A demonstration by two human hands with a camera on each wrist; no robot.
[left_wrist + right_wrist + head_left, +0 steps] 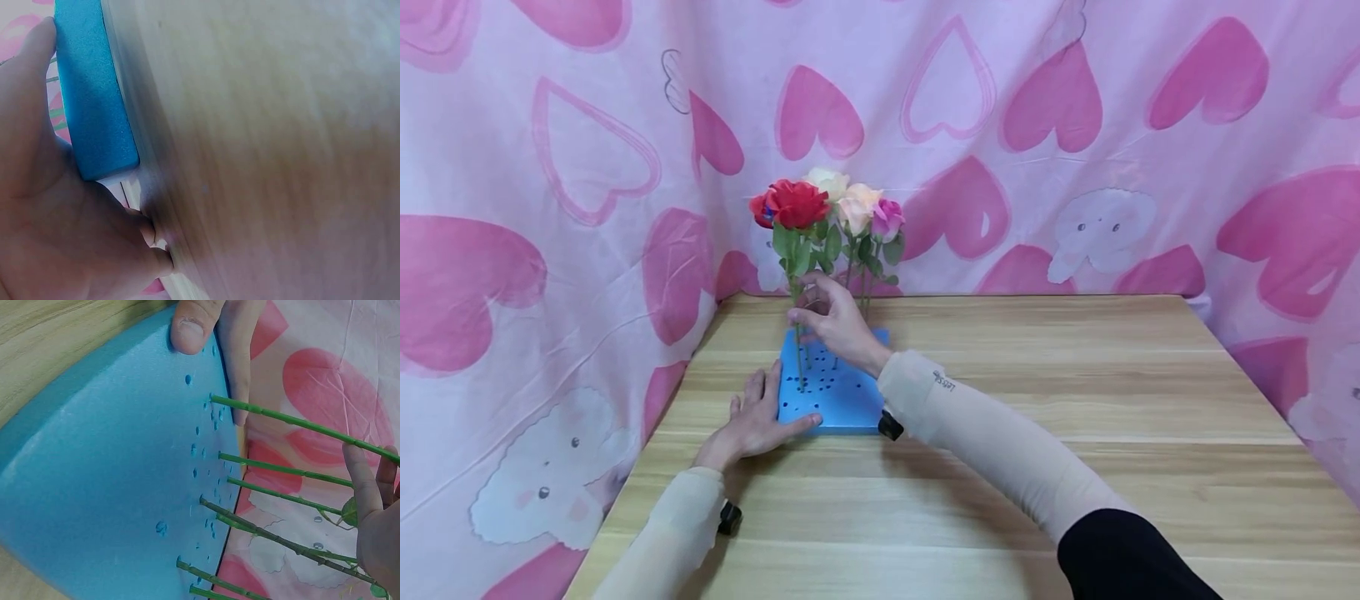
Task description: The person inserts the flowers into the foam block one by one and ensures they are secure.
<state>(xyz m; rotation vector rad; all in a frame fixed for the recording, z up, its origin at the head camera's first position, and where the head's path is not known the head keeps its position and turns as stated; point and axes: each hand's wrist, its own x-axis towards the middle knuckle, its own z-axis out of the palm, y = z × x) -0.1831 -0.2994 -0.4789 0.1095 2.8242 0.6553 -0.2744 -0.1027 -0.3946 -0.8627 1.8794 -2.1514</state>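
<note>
A blue foam block (850, 410), dotted with small holes, lies on the table with several artificial roses standing in it. My left hand (752, 425) steadies its left front corner, thumb (189, 331) pressing on top and the other fingers stretched along the side. In the left wrist view the palm (56, 231) is against the block's corner. My right hand (838, 321) pinches the green stem (287, 419) of the front rose, whose foot is in a hole. Red roses (801, 204) bloom above that hand. White (827, 182), peach (857, 207) and magenta roses (887, 218) stand behind.
The wooden table (1037, 383) stretches away to the right and front of the block. A pink heart-print curtain (880, 50) hangs around its back and sides, close behind the flowers. Both wrists wear light sleeves with small black devices (891, 426).
</note>
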